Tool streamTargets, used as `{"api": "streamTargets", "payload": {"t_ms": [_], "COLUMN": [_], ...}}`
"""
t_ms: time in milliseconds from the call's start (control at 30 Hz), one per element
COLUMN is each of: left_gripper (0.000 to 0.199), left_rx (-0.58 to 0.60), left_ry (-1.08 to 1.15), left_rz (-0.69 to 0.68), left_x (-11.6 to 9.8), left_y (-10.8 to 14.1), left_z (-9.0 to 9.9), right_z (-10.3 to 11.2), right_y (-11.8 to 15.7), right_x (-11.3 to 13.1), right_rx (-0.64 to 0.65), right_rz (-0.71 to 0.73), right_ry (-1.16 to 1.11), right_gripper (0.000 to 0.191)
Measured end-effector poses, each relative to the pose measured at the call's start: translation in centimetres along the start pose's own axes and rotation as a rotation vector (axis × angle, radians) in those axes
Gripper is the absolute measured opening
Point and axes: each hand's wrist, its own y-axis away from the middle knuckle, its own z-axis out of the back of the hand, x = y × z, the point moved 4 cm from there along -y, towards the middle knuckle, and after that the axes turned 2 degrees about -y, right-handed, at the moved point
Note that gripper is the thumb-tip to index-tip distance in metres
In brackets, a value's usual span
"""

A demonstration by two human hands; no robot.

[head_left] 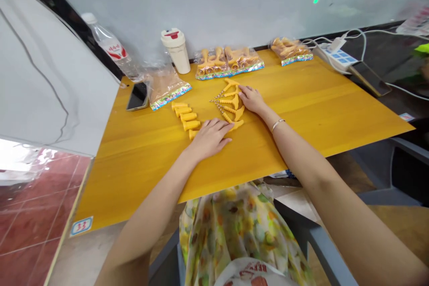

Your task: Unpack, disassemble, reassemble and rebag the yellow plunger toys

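Mid-frame on the yellow-brown wood-look tabletop, I see yellow plastic T-handled corkscrews with silver spirals, fanned out; short yellow plastic sleeves lie to their left. Left hand: spread palm-down, fingers reaching the lowest corkscrew. Right hand: fingertips at upper handles; grip I cannot tell.

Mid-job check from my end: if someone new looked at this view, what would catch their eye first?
Probably the yellow corkscrews fanned out mid-table, metal spirals converging leftward, with the right hand at their right and the left hand at the near end. Just left of the fan runs a row of yellow sleeves, the nearest partly covered by the left hand. Toward the back, a white cup stands upright.
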Motion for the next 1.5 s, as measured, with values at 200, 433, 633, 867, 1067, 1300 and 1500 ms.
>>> {"api": "streamTargets", "payload": {"t_ms": [200,433,633,867,1067,1300,1500], "left_gripper": [0.044,0.038,0.031,0.025,0.029,0.027,0.04], "left_rx": [-0.092,-0.387,-0.478,-0.441,-0.32,-0.311,-0.077], "left_ry": [0.055,0.044,0.032,0.036,-0.045,0.022,0.021], "left_rz": [-0.033,0.204,0.332,0.358,0.329,0.251,0.232], "left_x": [0.1,5.7,8.6,9.3,9.6,7.6,6.5], "left_y": [0.3,3.5,5.2,5.4,5.2,4.6,4.2], "left_z": [1.1,5.1,6.7,6.3,5.2,5.9,4.7], "right_z": [-0.1,2.1,3.2,3.5,2.7,3.7,3.6], "right_y": [-0.7,0.5,4.2,5.5,6.1,6.3,7.4], "right_x": [0.0,1.1,6.4,8.5,9.3,9.3,8.8], "right_rx": [0.015,-0.2,-0.04,0.075,0.203,0.248,0.549], "right_rz": [0.022,0.129,0.35,0.324,0.396,0.433,0.492], "right_ry": [-0.059,-0.257,-0.002,0.287,0.307,0.224,0.169], "right_gripper": [0.052,0.047,0.033,0.028,0.028,0.026,0.05]}}
